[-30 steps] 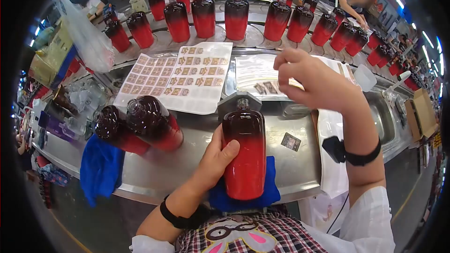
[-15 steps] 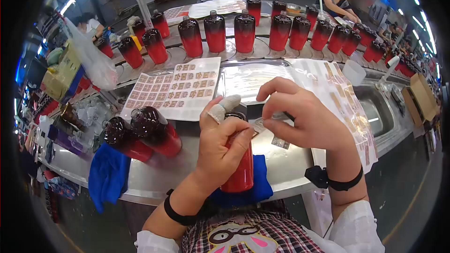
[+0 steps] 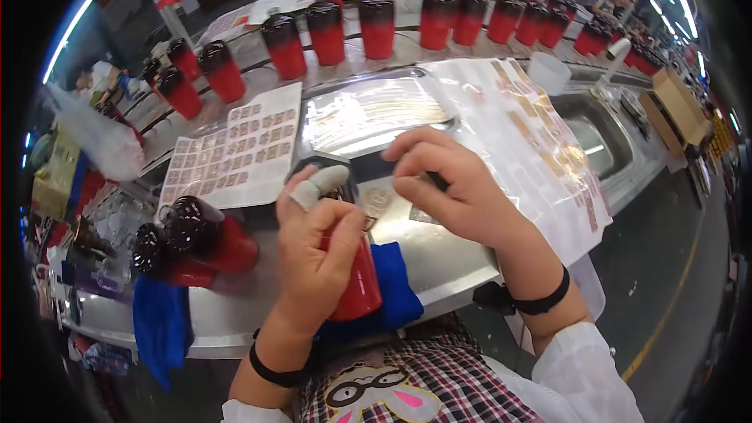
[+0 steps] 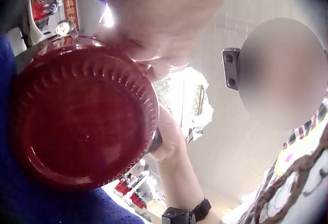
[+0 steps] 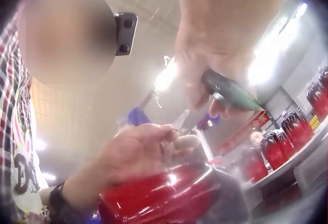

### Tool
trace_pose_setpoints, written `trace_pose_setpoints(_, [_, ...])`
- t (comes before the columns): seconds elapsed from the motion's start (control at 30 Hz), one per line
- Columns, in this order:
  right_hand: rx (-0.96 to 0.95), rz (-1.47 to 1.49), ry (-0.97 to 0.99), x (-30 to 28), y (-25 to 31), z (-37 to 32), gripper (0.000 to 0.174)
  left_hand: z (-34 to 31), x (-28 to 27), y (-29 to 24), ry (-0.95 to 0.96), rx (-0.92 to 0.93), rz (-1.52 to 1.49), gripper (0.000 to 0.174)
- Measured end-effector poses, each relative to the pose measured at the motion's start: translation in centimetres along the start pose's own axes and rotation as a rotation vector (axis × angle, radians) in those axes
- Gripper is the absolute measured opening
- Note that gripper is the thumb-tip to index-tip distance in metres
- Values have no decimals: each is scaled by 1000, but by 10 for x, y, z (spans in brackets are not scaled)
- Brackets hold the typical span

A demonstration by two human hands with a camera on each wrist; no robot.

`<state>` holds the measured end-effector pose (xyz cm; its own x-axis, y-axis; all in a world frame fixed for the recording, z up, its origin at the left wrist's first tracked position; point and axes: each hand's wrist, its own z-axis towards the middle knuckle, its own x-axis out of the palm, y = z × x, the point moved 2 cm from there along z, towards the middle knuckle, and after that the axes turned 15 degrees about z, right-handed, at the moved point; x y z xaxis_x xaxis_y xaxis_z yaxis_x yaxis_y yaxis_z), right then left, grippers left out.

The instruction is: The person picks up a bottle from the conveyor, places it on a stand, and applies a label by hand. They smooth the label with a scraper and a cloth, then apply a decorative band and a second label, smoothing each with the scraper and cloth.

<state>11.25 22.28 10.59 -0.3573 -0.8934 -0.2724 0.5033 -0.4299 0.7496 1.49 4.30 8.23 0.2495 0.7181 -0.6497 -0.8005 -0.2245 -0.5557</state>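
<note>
A glossy red bottle (image 3: 360, 290) with a dark top lies tilted on a blue cloth (image 3: 399, 282), its base toward me in the left wrist view. Over its upper part is my left hand (image 3: 313, 251), with pale finger covers (image 3: 325, 180). Its thumb and finger pinch a small clear film decal (image 5: 180, 120); a brown printed piece (image 3: 368, 223) shows by the thumb. My right hand (image 3: 454, 188) hovers just right of the bottle, fingers curled round a dark green flat tool (image 5: 230, 93). A printed decal (image 3: 423, 214) lies on the metal table beneath it.
Two bottles (image 3: 223, 243) lean at the left by another blue cloth (image 3: 160, 321). Behind are a decal sheet (image 3: 266, 141), a shiny tray (image 3: 376, 113), and a long sheet (image 3: 533, 164) at the right. A row of bottles (image 3: 376, 27) stands on the far conveyor.
My left hand has moved from the bottle's side to above its top and pinches a decal. My right hand has come from over the tray to beside the bottle. The head view has shifted.
</note>
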Motion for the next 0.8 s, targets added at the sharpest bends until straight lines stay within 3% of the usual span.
trace_pose_setpoints(0.13, [191,104,-85,-5,-13,-10,13,1,-2,0,-38,27,0,7])
trace_pose_setpoints(0.17, [236,113,-22,-5,-13,-14,18,1,-3,0,-36,29,3,7])
trace_pose_setpoints(0.27, [196,195,71,9,-7,-14,21,1,-4,0,-17,35,17,9])
trace_pose_setpoints(0.4, [224,229,45,7,-7,-11,12,-2,-2,0,-8,65,89,20])
trace_pose_setpoints(0.47, [198,115,14,-11,-5,-6,9,-5,-5,-1,0,59,121,27])
trace_pose_setpoints(0.53, [242,11,-41,-50,-8,-4,8,-15,-10,12,44,-91,65,55])
trace_pose_setpoints(0.6, [313,-210,-85,-106,-38,-5,13,-33,-2,37,-14,-253,-193,64])
trace_pose_setpoints(0.7, [512,-512,-114,-169,-93,-12,21,-42,8,46,71,-475,-570,72])
trace_pose_setpoints(0.8, [604,-806,81,-209,-177,-39,19,-40,12,44,77,-519,-753,78])
